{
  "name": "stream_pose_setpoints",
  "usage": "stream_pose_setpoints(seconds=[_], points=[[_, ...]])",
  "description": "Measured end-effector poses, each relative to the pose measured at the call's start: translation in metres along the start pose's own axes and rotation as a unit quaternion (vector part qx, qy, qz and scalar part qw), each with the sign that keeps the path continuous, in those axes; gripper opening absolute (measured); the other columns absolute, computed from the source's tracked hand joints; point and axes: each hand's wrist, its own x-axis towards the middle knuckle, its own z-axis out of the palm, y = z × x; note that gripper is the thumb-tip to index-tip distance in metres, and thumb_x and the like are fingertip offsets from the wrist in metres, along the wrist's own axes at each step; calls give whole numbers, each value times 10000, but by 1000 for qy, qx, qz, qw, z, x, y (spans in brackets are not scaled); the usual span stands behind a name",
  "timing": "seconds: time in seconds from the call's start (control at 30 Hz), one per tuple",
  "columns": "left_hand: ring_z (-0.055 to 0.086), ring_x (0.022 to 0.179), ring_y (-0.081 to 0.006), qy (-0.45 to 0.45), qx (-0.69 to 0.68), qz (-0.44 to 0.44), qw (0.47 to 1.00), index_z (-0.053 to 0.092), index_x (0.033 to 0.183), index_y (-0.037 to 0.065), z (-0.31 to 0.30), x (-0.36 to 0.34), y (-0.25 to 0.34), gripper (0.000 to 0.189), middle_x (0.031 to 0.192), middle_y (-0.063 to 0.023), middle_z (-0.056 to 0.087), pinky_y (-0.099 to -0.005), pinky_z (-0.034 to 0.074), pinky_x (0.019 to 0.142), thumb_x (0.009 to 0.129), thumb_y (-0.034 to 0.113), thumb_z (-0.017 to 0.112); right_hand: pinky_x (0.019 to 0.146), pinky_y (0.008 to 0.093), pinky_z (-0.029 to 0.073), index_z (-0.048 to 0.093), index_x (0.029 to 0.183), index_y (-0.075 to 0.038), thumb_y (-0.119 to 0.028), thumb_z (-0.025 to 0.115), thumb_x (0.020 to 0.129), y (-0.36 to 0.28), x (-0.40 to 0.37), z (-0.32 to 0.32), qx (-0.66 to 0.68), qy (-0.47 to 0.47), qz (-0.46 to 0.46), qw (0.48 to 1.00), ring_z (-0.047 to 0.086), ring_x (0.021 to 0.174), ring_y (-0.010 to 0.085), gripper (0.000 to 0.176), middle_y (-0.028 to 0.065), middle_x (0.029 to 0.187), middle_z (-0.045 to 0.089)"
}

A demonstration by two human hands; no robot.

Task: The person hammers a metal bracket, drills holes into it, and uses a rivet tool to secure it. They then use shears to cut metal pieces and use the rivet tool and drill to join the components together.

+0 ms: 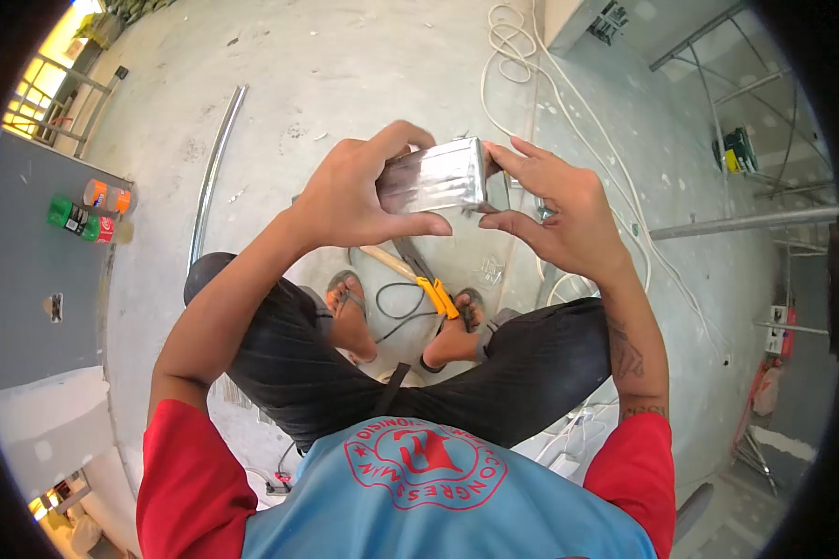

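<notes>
A shiny, box-shaped metal piece (435, 177) is held up between my hands, above the floor in front of my feet. My left hand (350, 186) is wrapped round its left part, thumb along the lower side and fingers over the top. At the right end, my right hand (559, 200) grips the edge with thumb and fingertips. The inside of the piece is hidden from me. Below my hands, a yellow-handled cutting tool (433, 293) lies by a wooden handle (390, 263) between my sandalled feet.
A long metal channel (216, 172) lies on the floor at the left. Two bottles, one green (73, 219) and one orange-labelled (108, 197), stand near the grey wall. White cable (615, 154) runs along the right floor, near metal scaffolding (746, 224).
</notes>
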Motion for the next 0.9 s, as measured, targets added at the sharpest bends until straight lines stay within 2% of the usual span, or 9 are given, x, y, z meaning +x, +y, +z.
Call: stream_pose_setpoints(seconds=[0.1, 0.27, 0.33, 0.43, 0.5, 0.53, 0.7, 0.77, 0.9], points=[[603, 562, -210, -8, -70, -41, 997, 509, 1294, 82, 1, 1, 3, 799, 645, -99, 609, -308, 455, 557, 719, 505, 868, 934, 365, 540, 637, 1300, -30, -241, 858, 732, 15, -3, 7, -15, 30, -7, 999, 714, 876, 312, 646, 164, 1028, 729], [605, 593, -236, -53, -54, -100, 992, 433, 1403, 83, -3, 6, 14, 832, 677, -125, 609, -346, 463, 584, 797, 512, 810, 874, 338, 545, 658, 1274, -44, -276, 844, 777, 21, 0, 12, 89, 6, 61, 994, 727, 973, 263, 579, 151, 1004, 743], [549, 647, -135, -67, -24, -140, 988, 399, 1462, 99, -3, 16, 6, 769, 767, -70, 613, -302, 427, 600, 880, 462, 746, 885, 332, 543, 670, 1254, -44, -302, 822, 810, 35, 4, 18, 87, -19, 113, 990, 720, 998, 207, 536, 141, 1038, 748], [566, 719, -134, -78, -11, -135, 988, 574, 1349, 79, -7, 36, -35, 586, 839, -75, 630, -312, 465, 647, 939, 486, 672, 895, 327, 541, 661, 1279, -19, -280, 792, 858, 75, 20, 47, 255, -14, 143, 956, 708, 980, 195, 512, 116, 1101, 742], [654, 788, -236, -116, 27, -136, 983, 537, 1307, -6, -20, 48, -35, 479, 886, -188, 684, -372, 519, 731, 1019, 376, 569, 972, 354, 534, 576, 1355, 24, -158, 759, 893, 86, 37, 65, 286, -37, 179, 941, 669, 1102, 196, 530, 152, 1223, 685], [685, 862, -257, -121, 31, -124, 984, 565, 1283, -28, -25, 48, -48, 548, 942, -202, 705, -373, 535, 781, 960, 406, 654, 975, 351, 533, 567, 1366, 18, -169, 762, 890, 89, 44, 78, 291, -37, 183, 938, 665, 1120, 204, 547, 151, 1236, 680], [572, 750, -164, -106, 28, -148, 983, 640, 1247, 47, -15, -5, -153, 573, 901, -91, 655, -339, 483, 699, 923, 519, 677, 965, 362, 531, 529, 1399, 15, -336, 767, 884, 132, 44, 182, 307, 17, 144, 941, 656, 1152, 259, 667, 185, 1270, 662], [539, 715, -153, -156, 81, -246, 953, 635, 1210, 28, -11, -45, -198, 580, 835, -80, 632, -337, 467, 662, 910, 521, 694, 959, 390, 523, 550, 1379, 14, -522, 795, 793, 145, 23, 225, 152, 16, 281, 947, 652, 1164, 311, 831, 239, 1290, 640], [530, 605, -220, -159, 98, -378, 907, 617, 862, 15, 27, -170, -303, 552, 667, -125, 585, -402, 447, 601, 865, 560, 707, 965, 454, 507, 521, 1366, 7, -504, 762, 807, 165, -73, 342, 16, -58, 459, 887, 609, 1181, 390, 794, 256, 1259, 621]])
